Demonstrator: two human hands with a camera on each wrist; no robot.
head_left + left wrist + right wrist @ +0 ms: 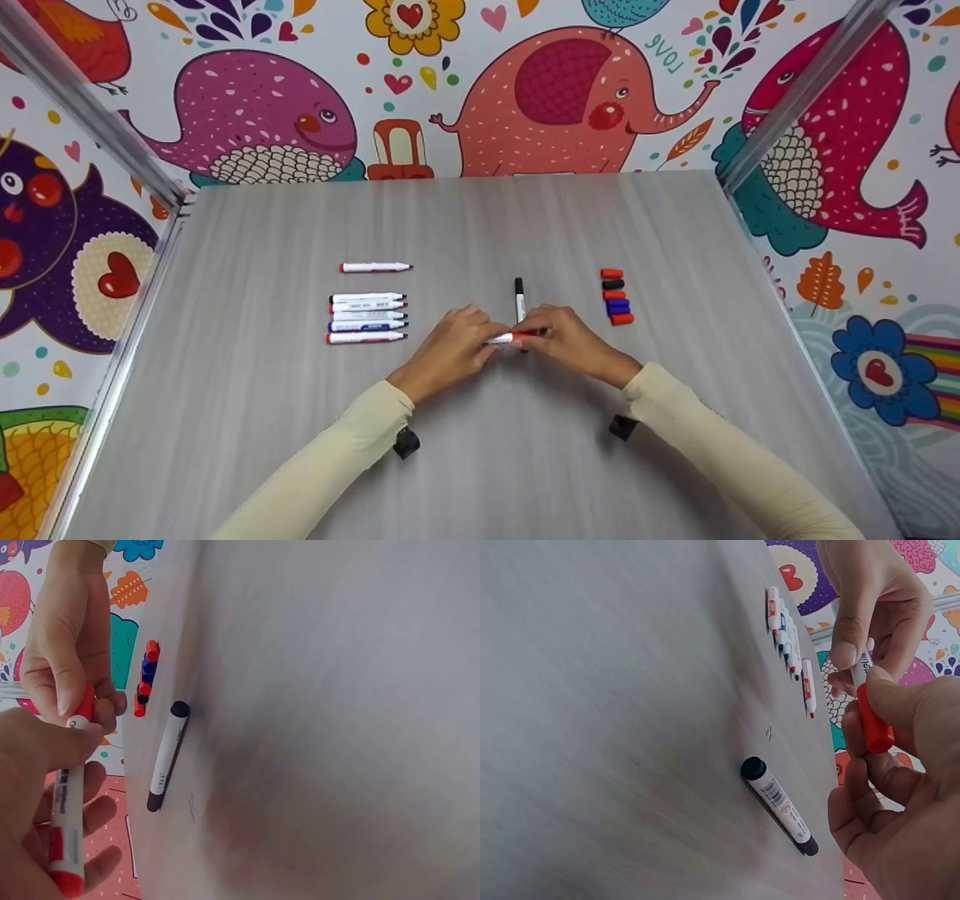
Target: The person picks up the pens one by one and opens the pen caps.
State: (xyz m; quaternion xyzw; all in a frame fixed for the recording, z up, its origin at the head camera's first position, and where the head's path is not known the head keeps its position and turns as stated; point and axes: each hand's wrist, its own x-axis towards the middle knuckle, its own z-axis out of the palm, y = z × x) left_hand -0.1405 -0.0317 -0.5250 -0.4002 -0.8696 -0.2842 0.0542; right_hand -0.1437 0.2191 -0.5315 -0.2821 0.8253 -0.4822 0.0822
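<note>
Between my two hands is a white marker (69, 799) with a red end and a red cap (872, 720). My left hand (457, 341) grips its white barrel. On the other side, my right hand (568, 341) pinches the red cap between thumb and fingers. The cap sits on the marker's tip end in both wrist views. Below the hands, a capped black marker (780, 802) lies on the table; in the head view its near part is partly hidden by the right hand.
Left of the hands lie several uncapped markers (367, 316) in a row, with one red uncapped marker (375, 267) farther back. To the right stands a column of loose red, black and blue caps (616, 297). Patterned walls border the grey table (480, 225).
</note>
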